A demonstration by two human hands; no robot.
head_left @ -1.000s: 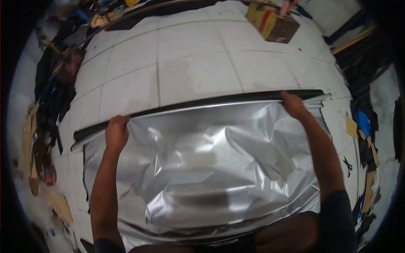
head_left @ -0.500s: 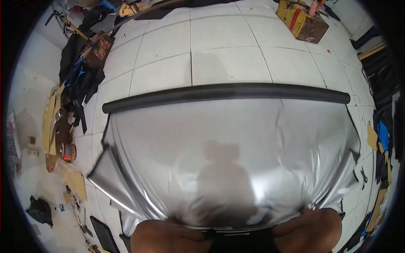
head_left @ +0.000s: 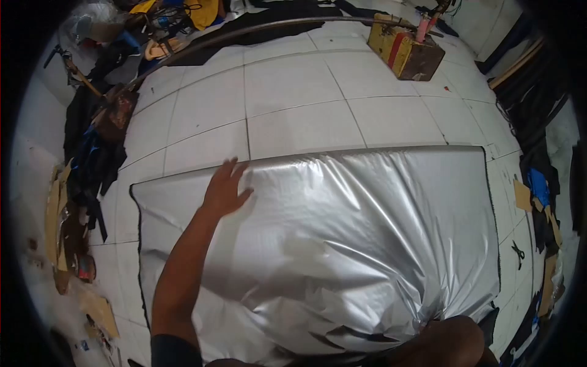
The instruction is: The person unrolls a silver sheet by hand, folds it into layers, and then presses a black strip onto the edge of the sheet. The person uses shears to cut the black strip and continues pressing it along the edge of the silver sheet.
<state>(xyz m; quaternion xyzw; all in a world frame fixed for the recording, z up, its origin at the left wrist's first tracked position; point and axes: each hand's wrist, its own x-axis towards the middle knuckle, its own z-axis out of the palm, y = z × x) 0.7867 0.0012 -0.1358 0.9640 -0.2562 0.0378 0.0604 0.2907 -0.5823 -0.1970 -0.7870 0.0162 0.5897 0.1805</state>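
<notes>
A wide silver sheet [head_left: 367,226] with dark side edges spreads over the floor before me. My left hand [head_left: 225,191] reaches to its far edge, left of the middle, palm down with fingers spread. Near my knee, at the lower right, my right hand [head_left: 435,318] is mostly hidden. Deep folds in the silver sheet run together at that hand, which grips the bunched material. The far edge looks straight and slightly rounded.
White tiles [head_left: 293,125] extend beyond the sheet. A yellow and brown box [head_left: 403,50] stands at the back right. Scissors [head_left: 518,254] lie on the right. Dark cloth scraps [head_left: 92,159] and cardboard [head_left: 58,214] line the left wall; a long thin rod [head_left: 244,29] curves across the back.
My left hand has come into sight and reached the far edge. The dark roll there now shows as a silver edge. Folds have gathered toward my right hand, and the view has shifted.
</notes>
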